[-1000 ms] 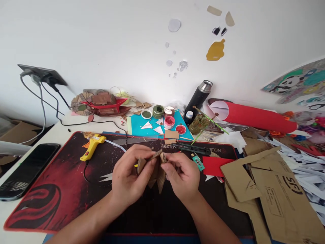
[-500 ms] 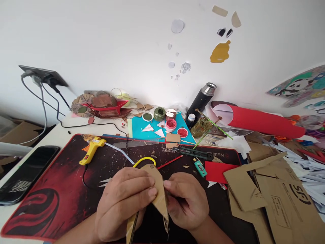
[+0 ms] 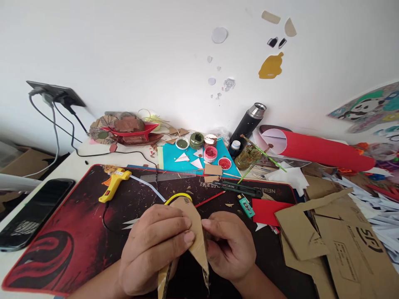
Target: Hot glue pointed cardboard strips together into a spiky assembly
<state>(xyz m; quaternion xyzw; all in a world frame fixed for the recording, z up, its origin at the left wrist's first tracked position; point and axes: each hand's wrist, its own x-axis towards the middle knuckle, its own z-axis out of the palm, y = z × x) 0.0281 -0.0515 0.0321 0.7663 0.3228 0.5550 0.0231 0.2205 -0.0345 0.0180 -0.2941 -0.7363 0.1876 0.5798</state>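
A bent piece of brown cardboard (image 3: pixel 195 232) is held up between both hands over the dark desk mat. My left hand (image 3: pixel 156 249) is closed around it, fingers pressed on its front face. Its right edge is pinched between the thumb and fingers of my right hand (image 3: pixel 232 245). One strip of the cardboard hangs below the left hand, and a torn corner points down near the right fingers. Behind the left hand lie scissors with a yellow handle (image 3: pixel 179 196), partly covered by the hand and cardboard.
A yellow glue gun (image 3: pixel 114 185) and a phone (image 3: pixel 34 211) lie at left. Paint pots (image 3: pixel 210 154), a black thermos (image 3: pixel 247 124) and a brush jar (image 3: pixel 247 157) stand at the back. A utility knife (image 3: pixel 241 189) rests on the mat (image 3: pixel 75 216). Cardboard sheets (image 3: pixel 346 249) are piled at right.
The view has shifted slightly. Both hands keep their grip on the cardboard, and its position between them has hardly altered.
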